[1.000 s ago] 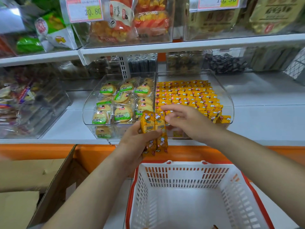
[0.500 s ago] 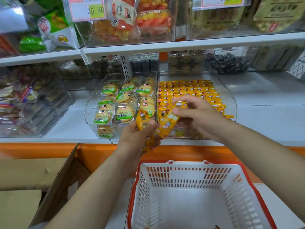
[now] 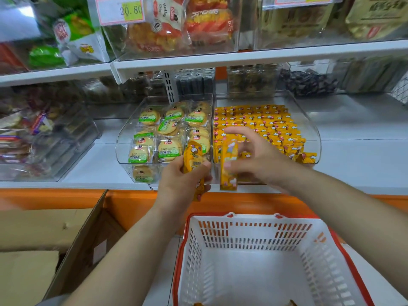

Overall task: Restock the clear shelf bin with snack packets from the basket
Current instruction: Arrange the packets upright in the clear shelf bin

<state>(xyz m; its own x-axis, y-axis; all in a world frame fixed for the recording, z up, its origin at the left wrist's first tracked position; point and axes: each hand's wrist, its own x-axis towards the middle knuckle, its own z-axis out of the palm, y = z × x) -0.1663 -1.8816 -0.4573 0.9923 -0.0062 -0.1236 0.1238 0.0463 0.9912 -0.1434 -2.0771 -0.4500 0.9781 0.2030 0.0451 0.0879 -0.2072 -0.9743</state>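
- A bunch of orange snack packets [image 3: 192,159] is gripped by the left hand [image 3: 182,184], with fingers and thumb curled round it, just in front of the shelf edge.
- A single orange packet [image 3: 228,171] is pinched upright by the right hand [image 3: 259,159]. The thumb is pressed on its front, and the index finger is stretched out above it.
- The single packet is held at the front wall of the clear shelf bin [image 3: 314,131], whose floor is lined with rows of like orange packets.
- The neighbouring clear bin [image 3: 120,140] to the left is filled with round biscuits [image 3: 169,149] in green-labelled wrappers.
- A white basket [image 3: 249,241] with a red rim is seen below the hands.
- A cardboard box [image 3: 46,230] is seen at lower left.
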